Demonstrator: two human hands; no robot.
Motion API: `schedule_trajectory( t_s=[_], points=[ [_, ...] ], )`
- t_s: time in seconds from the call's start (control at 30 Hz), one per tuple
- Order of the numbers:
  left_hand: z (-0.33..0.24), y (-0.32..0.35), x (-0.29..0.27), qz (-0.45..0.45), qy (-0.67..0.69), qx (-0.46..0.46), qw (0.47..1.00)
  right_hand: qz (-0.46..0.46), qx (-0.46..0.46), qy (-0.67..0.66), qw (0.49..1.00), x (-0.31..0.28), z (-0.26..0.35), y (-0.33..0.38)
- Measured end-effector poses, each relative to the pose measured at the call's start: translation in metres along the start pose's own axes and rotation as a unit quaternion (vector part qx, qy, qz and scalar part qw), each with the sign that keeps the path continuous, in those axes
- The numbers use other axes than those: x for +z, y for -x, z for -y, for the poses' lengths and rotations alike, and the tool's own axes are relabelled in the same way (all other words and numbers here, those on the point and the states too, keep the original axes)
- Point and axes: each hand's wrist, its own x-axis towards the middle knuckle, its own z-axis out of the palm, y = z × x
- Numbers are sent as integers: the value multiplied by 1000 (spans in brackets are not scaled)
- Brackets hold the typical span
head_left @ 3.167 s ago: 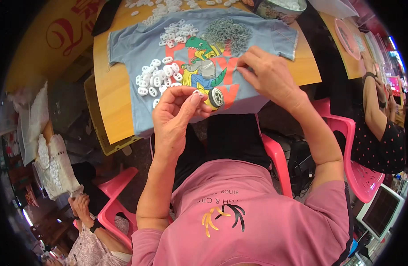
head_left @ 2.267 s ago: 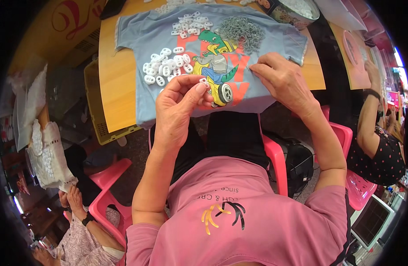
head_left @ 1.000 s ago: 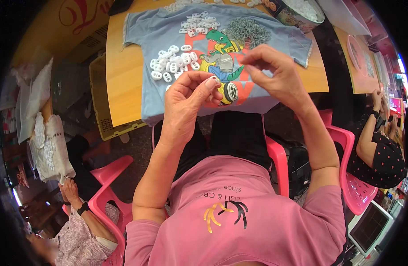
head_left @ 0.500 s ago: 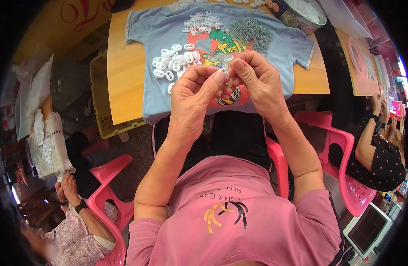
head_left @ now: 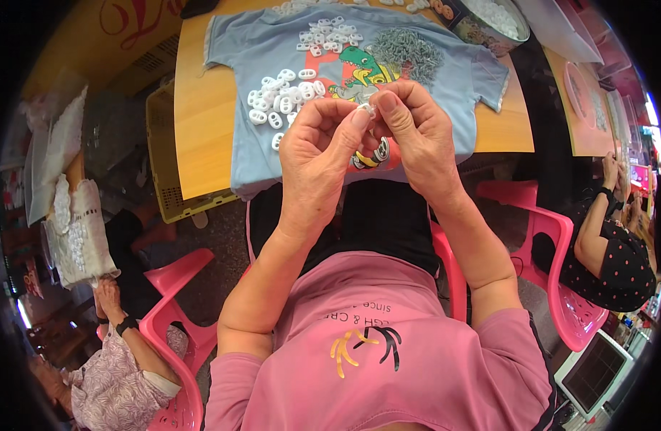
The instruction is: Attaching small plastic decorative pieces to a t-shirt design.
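Note:
My left hand [head_left: 312, 154] pinches a small white plastic piece [head_left: 366, 108] between thumb and fingers, above the near part of a light-blue T-shirt [head_left: 262, 161] spread on the table. Against that piece my right hand [head_left: 425, 140] is also closed, thumb to fingertips; anything small in its pinch is hidden. A heap of white two-holed plastic pieces [head_left: 283, 95] lies on the shirt beyond my left hand. Farther back is a second group of white pieces [head_left: 327, 34]. Beyond my right hand sits a pile of small grey metal parts [head_left: 409, 56], which look like springs.
A round tin [head_left: 521, 30] of white pieces stands at the table's far right. Below the left edge of the wooden table [head_left: 201, 144] is a yellow crate [head_left: 171, 194]. Pink chairs [head_left: 560, 287] and seated co-workers are on both sides, one in a dotted garment [head_left: 618, 269].
My hands have shifted slightly, with the fingertips working at the white piece and my left fingers a little farther right. At the lower left, the co-worker's head and body have moved slightly.

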Motion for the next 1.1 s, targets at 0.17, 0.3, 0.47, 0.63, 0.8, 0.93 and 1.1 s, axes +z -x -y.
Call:
schedule_trajectory(
  t_s=[0.17, 0.3, 0.47, 0.63, 0.8, 0.93, 1.1],
  points=[
    [1, 0, 1, -1, 2, 7, 1000, 19, -1, 1, 1000, -2, 3, 1],
    [0, 1, 2, -3, 7, 1, 1000, 36, 0, 25, 999, -6, 0, 1],
    [-3, 2, 4, -7, -12, 0, 1000, 38, 8, 5, 999, -4, 2, 2],
    [-3, 3, 5, -6, -7, 7, 1000, 29, 3, 28, 999, -4, 2, 2],
    [2, 2, 4, -6, 5, 26, 1000, 40, -13, 33, 999, -3, 2, 2],
    [-2, 3, 4, -12, 4, 15, 1000, 31, -11, 41, 999, -2, 3, 3],
    [1, 3, 4, -12, -6, 30, 999, 20, -12, 40, 999, 1, 3, 2]
  ],
)
